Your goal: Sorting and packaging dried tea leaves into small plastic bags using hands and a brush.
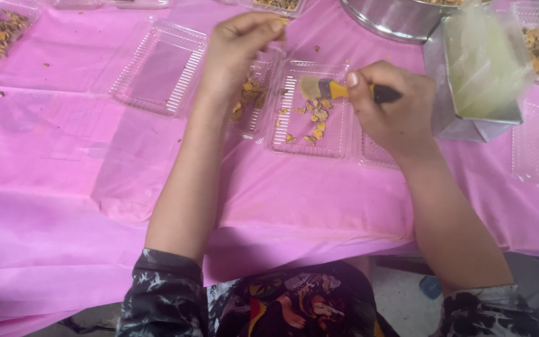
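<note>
Right hand point(394, 109) is clenched round the small brush point(329, 89); bristles hover over the clear tray point(338, 134) at frame centre. Left hand point(238, 50) pinches something small (unclear what). Best to sweep lightly, tray steadied.

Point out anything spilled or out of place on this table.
A few small brown crumbs lie loose on the pink table cover, outside the clear trays. Otherwise nothing stands out; the right hand holds a brush over a tray.
</note>
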